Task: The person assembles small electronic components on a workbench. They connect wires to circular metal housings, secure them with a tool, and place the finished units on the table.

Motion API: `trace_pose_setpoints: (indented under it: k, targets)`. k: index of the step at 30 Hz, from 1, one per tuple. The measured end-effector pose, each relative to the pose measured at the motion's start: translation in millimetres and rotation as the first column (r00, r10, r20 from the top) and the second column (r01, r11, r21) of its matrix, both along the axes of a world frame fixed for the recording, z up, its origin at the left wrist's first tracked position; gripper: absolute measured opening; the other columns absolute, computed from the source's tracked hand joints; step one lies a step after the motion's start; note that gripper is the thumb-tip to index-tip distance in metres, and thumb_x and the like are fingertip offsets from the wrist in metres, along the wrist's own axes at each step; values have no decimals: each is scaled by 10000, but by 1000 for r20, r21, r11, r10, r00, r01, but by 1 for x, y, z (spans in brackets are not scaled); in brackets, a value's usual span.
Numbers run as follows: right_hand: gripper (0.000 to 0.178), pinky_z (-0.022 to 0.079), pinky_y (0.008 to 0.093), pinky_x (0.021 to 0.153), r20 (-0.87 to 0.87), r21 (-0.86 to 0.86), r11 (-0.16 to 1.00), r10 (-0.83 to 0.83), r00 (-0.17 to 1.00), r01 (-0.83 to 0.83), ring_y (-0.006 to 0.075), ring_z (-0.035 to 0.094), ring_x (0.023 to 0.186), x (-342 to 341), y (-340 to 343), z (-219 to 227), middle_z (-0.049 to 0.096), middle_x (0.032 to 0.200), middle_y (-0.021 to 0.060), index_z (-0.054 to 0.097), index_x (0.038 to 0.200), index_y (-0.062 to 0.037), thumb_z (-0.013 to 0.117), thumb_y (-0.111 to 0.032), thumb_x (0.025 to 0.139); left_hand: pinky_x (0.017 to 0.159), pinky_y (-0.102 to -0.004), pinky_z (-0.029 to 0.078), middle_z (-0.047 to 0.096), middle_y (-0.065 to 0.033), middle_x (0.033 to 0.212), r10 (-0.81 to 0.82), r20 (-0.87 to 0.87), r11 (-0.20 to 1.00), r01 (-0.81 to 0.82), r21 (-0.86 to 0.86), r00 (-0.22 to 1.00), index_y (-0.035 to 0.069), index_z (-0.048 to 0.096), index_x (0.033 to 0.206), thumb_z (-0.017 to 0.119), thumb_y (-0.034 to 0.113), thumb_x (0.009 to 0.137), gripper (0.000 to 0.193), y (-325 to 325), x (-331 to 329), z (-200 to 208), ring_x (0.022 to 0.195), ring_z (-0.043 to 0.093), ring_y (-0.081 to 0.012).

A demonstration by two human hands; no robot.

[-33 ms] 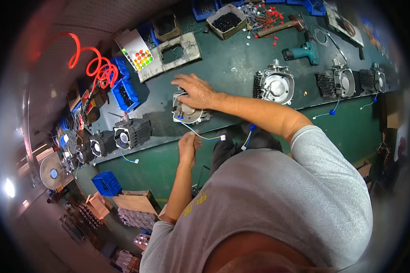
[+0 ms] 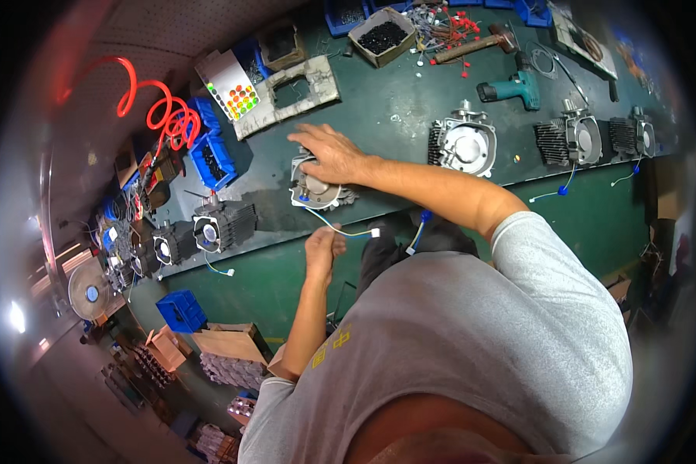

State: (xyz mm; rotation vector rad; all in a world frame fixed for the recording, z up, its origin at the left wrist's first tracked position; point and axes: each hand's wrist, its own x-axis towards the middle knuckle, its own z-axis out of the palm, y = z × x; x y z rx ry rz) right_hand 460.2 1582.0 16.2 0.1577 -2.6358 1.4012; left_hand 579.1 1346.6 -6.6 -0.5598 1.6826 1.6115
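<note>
On the near edge of the bench, a finned metal housing (image 2: 326,195) lies with its open round face toward me. My right hand (image 2: 331,158) grips it from above, fingers hooked over its far side and covering part of it. From its blue grommet a thin blue-and-yellow wire (image 2: 346,233) hangs over the edge to a white plug (image 2: 375,233). Just below the bench edge, my left hand (image 2: 322,249) is closed, with finger and thumb pinched on this wire.
Similar finned housings stand to the right (image 2: 465,147) and left (image 2: 218,229), wires dangling. A teal cordless drill (image 2: 522,91), a hammer (image 2: 472,50), a cutout block (image 2: 317,81), a box of black parts (image 2: 383,37) and blue bins (image 2: 213,161) lie beyond. A red coiled hose (image 2: 166,116) hangs left.
</note>
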Motion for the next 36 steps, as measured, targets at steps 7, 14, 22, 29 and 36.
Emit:
trace_pose_setpoints:
  k: [7,14,22,29,36]
  targets:
    - [374,557,399,936,-90,-389,918,-120,989,76,328,705,1071,57,43,49,700,1224,204,690,1220,-17,749,-153,877,884,-336,549,718,-102,1148,-454,-81,881,433,-193,887,15,672,1291,584,247,1071,332,16,45,-5,1044,666,-175]
    - [215,498,314,605,171,-367,887,-232,958,280,105,587,638,213,95,46,676,711,84,717,916,34,726,-181,920,982,-357,518,684,-138,1318,-548,-290,822,569,-18,784,21,546,1469,567,283,1085,465,96,39,-8,1208,628,-200]
    - [295,591,358,685,842,-475,611,109,528,633,153,658,829,278,64,13,674,924,35,672,1056,-71,687,-359,997,856,-312,533,722,-81,1038,-420,-340,869,481,118,841,-42,667,1276,631,209,1039,346,165,60,-17,943,653,-156]
    - [130,647,404,702,831,-528,468,115,544,709,165,648,747,281,51,18,614,854,16,639,1004,-82,619,-205,1040,650,-266,512,695,-49,932,-232,-205,921,282,267,951,-7,696,1134,671,208,1018,245,163,72,-11,754,620,-109]
    - [264,471,278,564,759,-355,840,3,651,411,105,522,629,286,76,31,530,685,-19,649,863,-66,585,-257,1033,643,-266,554,684,-33,906,-61,-131,917,107,383,990,34,681,1056,643,228,1041,199,174,92,-2,739,647,-114]
